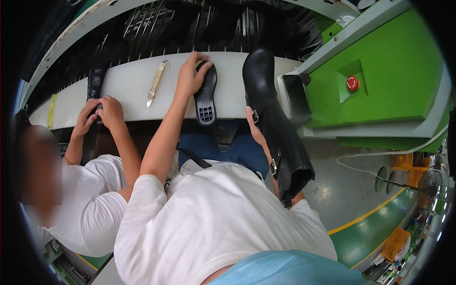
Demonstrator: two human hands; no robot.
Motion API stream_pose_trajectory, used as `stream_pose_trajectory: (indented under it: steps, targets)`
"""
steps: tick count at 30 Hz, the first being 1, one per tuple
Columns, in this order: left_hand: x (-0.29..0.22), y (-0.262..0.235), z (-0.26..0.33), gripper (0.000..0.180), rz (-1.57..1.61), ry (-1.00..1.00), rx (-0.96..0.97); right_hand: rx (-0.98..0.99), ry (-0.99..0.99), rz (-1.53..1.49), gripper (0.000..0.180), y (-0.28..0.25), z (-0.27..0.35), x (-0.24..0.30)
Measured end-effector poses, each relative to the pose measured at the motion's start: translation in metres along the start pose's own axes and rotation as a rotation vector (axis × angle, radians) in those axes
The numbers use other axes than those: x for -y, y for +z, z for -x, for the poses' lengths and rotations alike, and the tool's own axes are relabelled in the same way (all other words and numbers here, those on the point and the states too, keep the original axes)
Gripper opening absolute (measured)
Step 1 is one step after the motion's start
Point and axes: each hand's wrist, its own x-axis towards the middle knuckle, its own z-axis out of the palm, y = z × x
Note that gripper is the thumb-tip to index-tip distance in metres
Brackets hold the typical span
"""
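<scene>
My left hand (191,76) rests palm down on a black rubber shoe sole (206,97) that lies on the white work ledge (128,85), its heel hanging over the near edge. My right hand (253,124) grips the shaft of a tall black leather boot (275,118) with metal buckles. The boot's foot rests on the ledge and its open top points back toward my body. Most of my right hand is hidden behind the boot.
A knife with a pale wooden handle (156,83) lies on the ledge left of the sole. A co-worker's two hands (99,111) work on a dark piece at the ledge's left. A black slatted conveyor (199,26) runs behind. A green machine housing with a red button (352,83) stands right.
</scene>
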Motion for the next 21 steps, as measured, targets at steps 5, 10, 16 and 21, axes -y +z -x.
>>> stream_pose_trajectory:
  steps: [5,10,16,21]
  targets:
    - [-0.090,0.000,-0.027,0.022,0.786,-0.134,-0.020,-0.189,-0.238,-0.106,0.090,0.014,-0.001,0.024]
    - [-0.102,0.002,-0.021,0.032,0.589,-0.077,0.019,-0.196,-0.326,-0.172,0.090,0.028,-0.004,0.042]
    - [-0.103,-0.002,-0.010,0.077,0.903,-0.092,0.068,-0.067,-0.131,-0.354,0.083,0.039,0.010,0.049]
    - [-0.106,0.000,-0.001,0.110,0.927,-0.089,0.028,-0.013,-0.111,-0.339,0.085,0.039,0.014,0.050]
